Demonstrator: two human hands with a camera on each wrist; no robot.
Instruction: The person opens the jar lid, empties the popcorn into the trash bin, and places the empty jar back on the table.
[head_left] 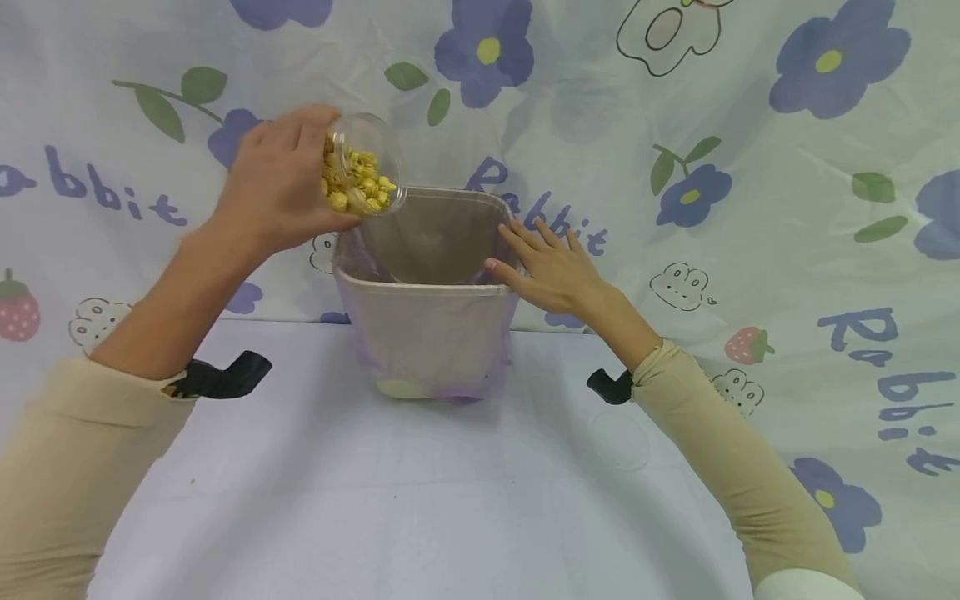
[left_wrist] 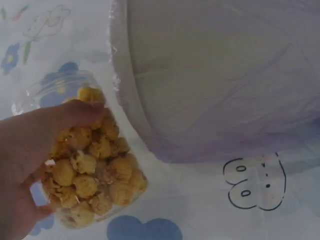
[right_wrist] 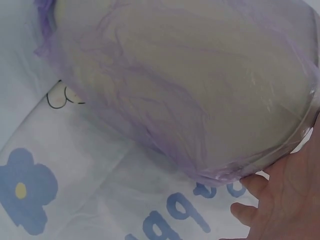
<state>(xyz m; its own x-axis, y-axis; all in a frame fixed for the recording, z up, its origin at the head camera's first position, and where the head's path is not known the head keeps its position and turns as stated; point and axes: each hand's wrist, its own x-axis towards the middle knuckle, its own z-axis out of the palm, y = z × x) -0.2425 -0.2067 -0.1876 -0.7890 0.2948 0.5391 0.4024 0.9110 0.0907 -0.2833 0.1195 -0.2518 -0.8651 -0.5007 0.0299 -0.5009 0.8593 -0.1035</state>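
My left hand [head_left: 281, 179] grips a clear plastic jar [head_left: 378, 150], tilted on its side with its mouth toward the bin. Yellow popcorn [left_wrist: 92, 172] fills much of the jar, and some lies near its mouth in the head view. Just below and right of the jar stands a light-coloured trash bin [head_left: 435, 333], lined with a thin purple bag [right_wrist: 145, 120] folded over the rim. My right hand [head_left: 555, 271] touches the bin's right rim with its fingers spread. The bin's inner floor is hidden in the head view.
The bin stands on a white table [head_left: 420, 517] close to a hanging cloth [head_left: 570, 117] printed with flowers and rabbits. A faint ring [head_left: 618, 440] shows on the table at right. Black straps [head_left: 225, 375] sit at both wrists.
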